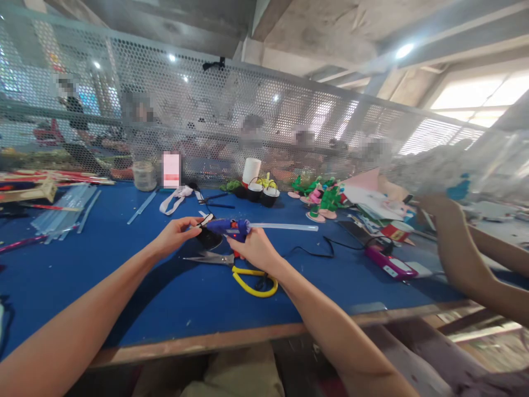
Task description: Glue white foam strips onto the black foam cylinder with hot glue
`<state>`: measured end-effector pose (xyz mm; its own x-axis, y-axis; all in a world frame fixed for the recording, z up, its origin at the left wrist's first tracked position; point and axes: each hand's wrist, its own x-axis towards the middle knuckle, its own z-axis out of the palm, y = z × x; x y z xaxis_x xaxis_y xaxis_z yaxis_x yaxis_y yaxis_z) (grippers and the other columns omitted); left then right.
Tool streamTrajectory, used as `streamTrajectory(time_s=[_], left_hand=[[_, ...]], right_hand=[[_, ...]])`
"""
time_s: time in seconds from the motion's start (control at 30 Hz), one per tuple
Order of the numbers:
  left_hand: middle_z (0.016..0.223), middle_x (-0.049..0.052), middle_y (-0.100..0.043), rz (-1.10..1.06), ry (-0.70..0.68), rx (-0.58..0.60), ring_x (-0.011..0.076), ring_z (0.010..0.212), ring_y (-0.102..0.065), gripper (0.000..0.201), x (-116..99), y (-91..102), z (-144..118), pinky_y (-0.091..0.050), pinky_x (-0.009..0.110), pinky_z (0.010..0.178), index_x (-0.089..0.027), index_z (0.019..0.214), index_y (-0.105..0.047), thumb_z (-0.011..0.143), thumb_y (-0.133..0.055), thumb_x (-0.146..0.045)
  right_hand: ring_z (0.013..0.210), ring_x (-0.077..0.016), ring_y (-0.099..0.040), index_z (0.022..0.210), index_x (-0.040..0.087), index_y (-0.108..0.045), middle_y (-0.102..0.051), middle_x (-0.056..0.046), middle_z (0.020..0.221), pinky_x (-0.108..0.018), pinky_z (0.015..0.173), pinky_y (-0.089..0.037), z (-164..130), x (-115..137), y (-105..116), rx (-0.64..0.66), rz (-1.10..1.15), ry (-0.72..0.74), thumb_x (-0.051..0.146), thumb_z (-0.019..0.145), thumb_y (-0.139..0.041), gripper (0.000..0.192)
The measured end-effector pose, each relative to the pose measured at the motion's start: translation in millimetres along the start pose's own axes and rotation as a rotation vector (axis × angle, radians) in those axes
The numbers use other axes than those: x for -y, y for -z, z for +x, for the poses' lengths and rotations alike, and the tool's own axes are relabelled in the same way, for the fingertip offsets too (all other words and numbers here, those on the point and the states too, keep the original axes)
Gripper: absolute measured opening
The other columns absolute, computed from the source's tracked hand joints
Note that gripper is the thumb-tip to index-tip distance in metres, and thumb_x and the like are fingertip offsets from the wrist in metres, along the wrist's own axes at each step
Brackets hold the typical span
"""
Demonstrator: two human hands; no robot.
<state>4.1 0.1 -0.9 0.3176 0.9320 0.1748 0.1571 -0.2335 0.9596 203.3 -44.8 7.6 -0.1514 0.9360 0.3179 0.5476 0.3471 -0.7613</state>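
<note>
My right hand [258, 248] is closed around the handle of a blue hot glue gun [225, 225], and a clear glue stick [285, 226] juts from its back end to the right. The nozzle points left, at a small black piece with a white edge [209, 238], shaped much like a little bucket. My left hand [181, 234] pinches that piece at its left side; the gun partly hides it. Just below the gun, scissors [212, 258] with yellow handles lie on the blue tabletop [173, 309], blades to the left.
Clear glue sticks [66, 212] lie at left. Two small black buckets [270, 197], a white cylinder [251, 171] and green craft pieces [329, 199] stand behind. A black cord runs to a purple power strip [390, 263]. Another person's arm [458, 242] reaches in at right. Perforated metal screening [185, 105] closes the back.
</note>
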Motion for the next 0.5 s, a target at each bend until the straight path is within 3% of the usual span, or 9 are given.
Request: streamTrajectory(time_s=[0.17,0.3,0.5], left_hand=[[0.116,0.010,-0.059,-0.020,0.019,0.011,0.0271,0.106,-0.052,0.041,-0.9,0.1,-0.5,-0.030,0.038,0.097,-0.016,0.054,-0.051,0.049,-0.070,-0.052],[0.117,0.012,-0.058,-0.023,0.026,0.008,0.0278,0.107,-0.051,0.043,0.0,0.1,-0.3,-0.030,0.039,0.097,-0.016,0.055,-0.051,0.047,-0.070,-0.053],[0.116,0.012,-0.058,-0.012,0.012,0.007,0.0282,0.108,-0.050,0.042,2.0,0.8,0.8,-0.029,0.040,0.097,-0.016,0.056,-0.051,0.048,-0.070,-0.053]], right_hand=[[0.034,-0.0103,-0.044,0.048,0.018,-0.049,-0.042,0.005,0.033,-0.021,0.040,-0.036,4.8,-4.0,9.2,-0.047,-0.052,-0.070,0.031,0.067,-0.052,0.023],[0.030,-0.0084,-0.041,0.046,0.018,-0.048,-0.042,0.005,0.032,-0.020,0.036,-0.035,8.2,-3.8,11.8,-0.008,-0.029,-0.140,0.030,0.069,-0.051,0.026],[0.029,-0.0089,-0.043,0.044,0.018,-0.049,-0.043,0.005,0.031,-0.020,0.037,-0.038,13.5,-9.8,9.2,-0.041,-0.038,-0.154,0.027,0.068,-0.052,0.026]])
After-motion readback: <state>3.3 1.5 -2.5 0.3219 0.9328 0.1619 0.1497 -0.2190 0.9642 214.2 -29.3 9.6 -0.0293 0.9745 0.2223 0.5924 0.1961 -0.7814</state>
